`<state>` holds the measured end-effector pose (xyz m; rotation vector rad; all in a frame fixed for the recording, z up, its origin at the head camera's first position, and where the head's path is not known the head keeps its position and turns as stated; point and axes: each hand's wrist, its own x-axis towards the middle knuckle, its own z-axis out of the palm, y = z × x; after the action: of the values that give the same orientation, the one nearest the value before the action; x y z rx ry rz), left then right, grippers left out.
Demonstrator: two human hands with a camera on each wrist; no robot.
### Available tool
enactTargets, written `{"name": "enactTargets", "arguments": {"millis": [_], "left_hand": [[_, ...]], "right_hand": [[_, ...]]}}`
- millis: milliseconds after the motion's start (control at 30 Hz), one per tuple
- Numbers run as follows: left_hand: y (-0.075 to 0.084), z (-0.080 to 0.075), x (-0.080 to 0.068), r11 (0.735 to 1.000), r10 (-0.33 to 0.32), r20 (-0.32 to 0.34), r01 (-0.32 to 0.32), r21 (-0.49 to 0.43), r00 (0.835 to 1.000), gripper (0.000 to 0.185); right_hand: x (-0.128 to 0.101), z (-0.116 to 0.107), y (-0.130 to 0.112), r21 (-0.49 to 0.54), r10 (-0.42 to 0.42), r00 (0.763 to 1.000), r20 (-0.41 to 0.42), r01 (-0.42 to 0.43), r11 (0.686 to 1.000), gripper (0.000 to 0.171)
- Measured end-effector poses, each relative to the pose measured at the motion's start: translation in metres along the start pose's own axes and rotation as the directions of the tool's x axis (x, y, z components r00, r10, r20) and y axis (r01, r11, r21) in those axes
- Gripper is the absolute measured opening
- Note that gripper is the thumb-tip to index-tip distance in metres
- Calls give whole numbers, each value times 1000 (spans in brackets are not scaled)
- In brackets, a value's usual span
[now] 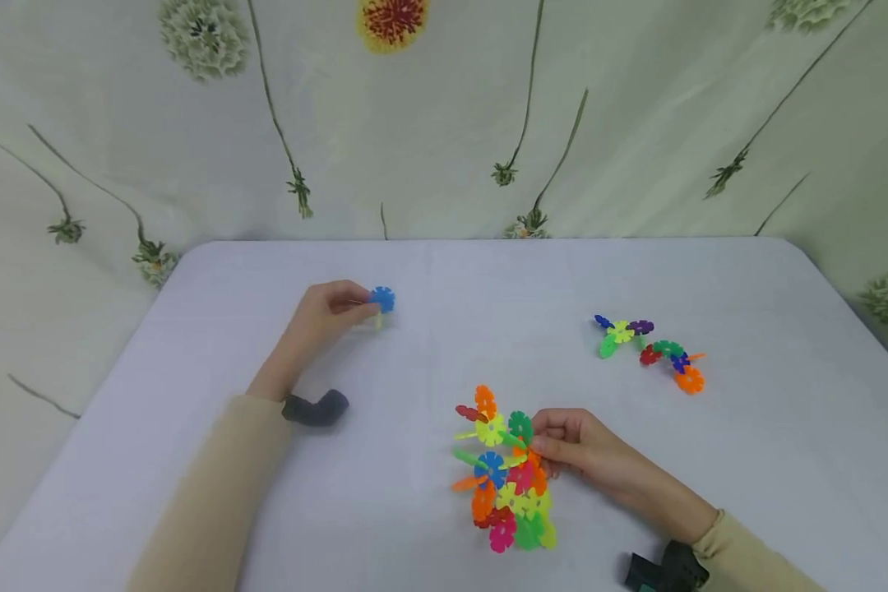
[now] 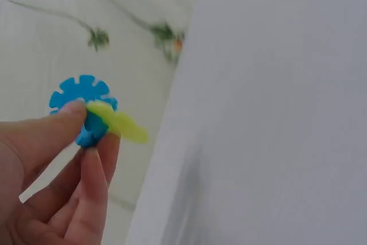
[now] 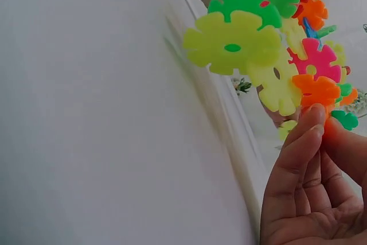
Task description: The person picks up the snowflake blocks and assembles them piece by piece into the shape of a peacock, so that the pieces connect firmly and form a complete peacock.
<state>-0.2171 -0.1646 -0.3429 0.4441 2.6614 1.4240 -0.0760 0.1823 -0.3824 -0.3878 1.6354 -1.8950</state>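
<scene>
Left hand (image 1: 326,316) up in the upper left of the head view, over the white table (image 1: 444,271). Fingers (image 2: 69,113) pinched tight on a blue flower piece (image 1: 381,299) with a yellow piece (image 2: 117,123) stuck into it. Seen close in the left wrist view: thumb on top, other fingers under, yellow piece poking out to the right.

Right hand (image 1: 585,452) low in the middle of the head view. Fingers (image 3: 298,147) curled and pressed together on the right edge of a big clump of flower pieces (image 1: 506,477). Lots of colours in the clump: orange, yellow, green, blue, pink, red. Seen close in the right wrist view: fingertips clamped on an orange piece (image 3: 315,90), with a big yellow-green piece (image 3: 232,44) at the top left of the clump.

Small chain of flower pieces (image 1: 651,349) lying alone on the table, right of the middle, well apart from both hands.

Behind the table, at the top of the head view, a pale cloth with flowers (image 1: 429,123) printed on it.
</scene>
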Motion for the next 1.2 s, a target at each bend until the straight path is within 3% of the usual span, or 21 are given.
{"name": "enactTargets", "arguments": {"millis": [100, 167, 233, 333, 433, 533, 867, 1200], "left_hand": [[19, 31, -17, 960, 1, 182, 50, -275, 983, 26], [30, 56, -27, 928, 44, 295, 70, -367, 955, 24], [37, 77, -35, 895, 97, 368, 81, -439, 925, 19], [40, 98, -43, 832, 137, 412, 121, -541, 901, 14], [40, 108, -47, 773, 163, 404, 138, -619, 900, 11], [39, 112, -48, 740, 172, 394, 145, -657, 903, 7], [39, 110, -48, 720, 221, 404, 131, -682, 888, 7], [35, 114, -47, 707, 266, 426, 126, -696, 865, 9]], "right_hand": [[1, 2, -1, -13, -17, 999, 32, 18, 1000, 8], [3, 4, -2, -23, -27, 998, 49, 28, 999, 9], [4, 5, -2, -31, -35, 997, 63, 37, 999, 11], [5, 6, -2, -43, -33, 997, 72, 36, 998, 19], [5, 5, -1, -48, -37, 996, 75, 40, 998, 26], [4, 5, -1, -44, -44, 996, 75, 47, 998, 28], [3, 5, -2, -52, -15, 999, 49, 17, 998, 27], [2, 5, 1, -23, -55, 995, 86, 57, 998, 26]]}}
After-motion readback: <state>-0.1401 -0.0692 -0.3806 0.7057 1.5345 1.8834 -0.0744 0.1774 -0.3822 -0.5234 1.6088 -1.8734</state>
